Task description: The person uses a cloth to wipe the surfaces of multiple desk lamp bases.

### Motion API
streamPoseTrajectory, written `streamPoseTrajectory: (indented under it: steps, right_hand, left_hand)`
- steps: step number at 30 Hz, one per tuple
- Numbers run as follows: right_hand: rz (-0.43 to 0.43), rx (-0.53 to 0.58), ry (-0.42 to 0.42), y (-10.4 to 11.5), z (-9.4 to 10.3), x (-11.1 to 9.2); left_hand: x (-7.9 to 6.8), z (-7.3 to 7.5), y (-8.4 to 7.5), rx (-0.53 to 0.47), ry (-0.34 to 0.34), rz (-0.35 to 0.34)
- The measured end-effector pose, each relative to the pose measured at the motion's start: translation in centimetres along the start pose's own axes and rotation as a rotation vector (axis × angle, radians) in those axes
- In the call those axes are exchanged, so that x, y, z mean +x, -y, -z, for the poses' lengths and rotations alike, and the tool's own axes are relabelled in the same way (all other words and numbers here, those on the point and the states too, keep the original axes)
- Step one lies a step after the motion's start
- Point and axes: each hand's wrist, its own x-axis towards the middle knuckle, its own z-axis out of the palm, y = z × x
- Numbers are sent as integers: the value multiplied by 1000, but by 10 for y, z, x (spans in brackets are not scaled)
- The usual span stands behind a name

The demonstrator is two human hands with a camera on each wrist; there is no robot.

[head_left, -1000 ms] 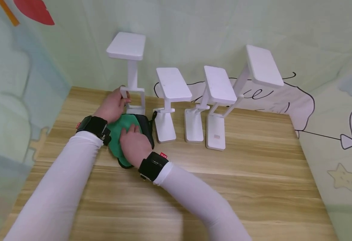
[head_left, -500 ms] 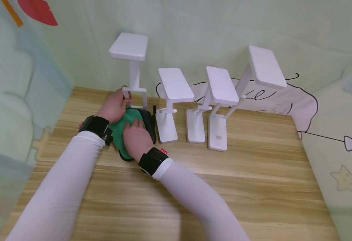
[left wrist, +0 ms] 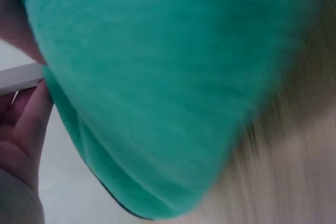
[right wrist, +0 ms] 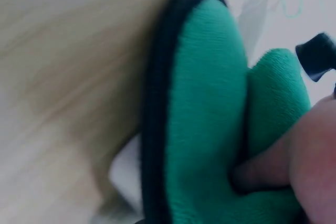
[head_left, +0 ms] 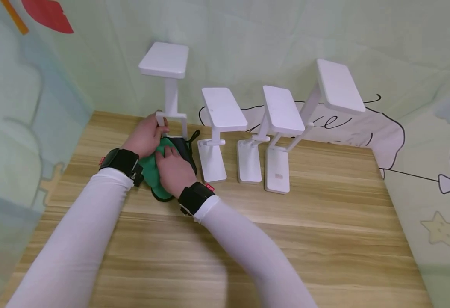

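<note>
Far left on the table stands a tall white desk lamp (head_left: 172, 96). My left hand (head_left: 142, 134) grips the upright of its lower frame with thumb and fingers; the left wrist view shows these fingers (left wrist: 32, 121) at the white bar. A green plush cleaning cloth (head_left: 151, 173) with black edging and a black loop lies bunched at the lamp's base, covering most of it. My right hand (head_left: 175, 171) holds the cloth against the base. In the right wrist view, a finger (right wrist: 262, 171) sinks into a fold of the green plush.
Three more white desk lamps stand in a row to the right: a short lamp (head_left: 212, 160), another short lamp (head_left: 249, 160) and a taller lamp (head_left: 277, 171). The first is close beside the cloth. A printed curtain (head_left: 240, 42) hangs behind the wooden table (head_left: 325, 239).
My right hand has slid the cloth slightly away from me, farther over the lamp's base. The black loop now sticks out to the right. My left hand keeps its grip on the frame.
</note>
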Motion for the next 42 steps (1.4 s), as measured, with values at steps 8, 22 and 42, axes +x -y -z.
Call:
streamPoseTrajectory:
  steps: [8,22,42]
  right_hand:
    - [36,-60,15,12,8,-31]
    - [33,-53,-51,-6,1,-8]
    - [184,326,178,-49,54,-59]
  left_hand:
    - [1,2,5,12,2,-8]
    - [5,-7,-1,10,29,-2]
    - [-4,25,-7,153,139,68]
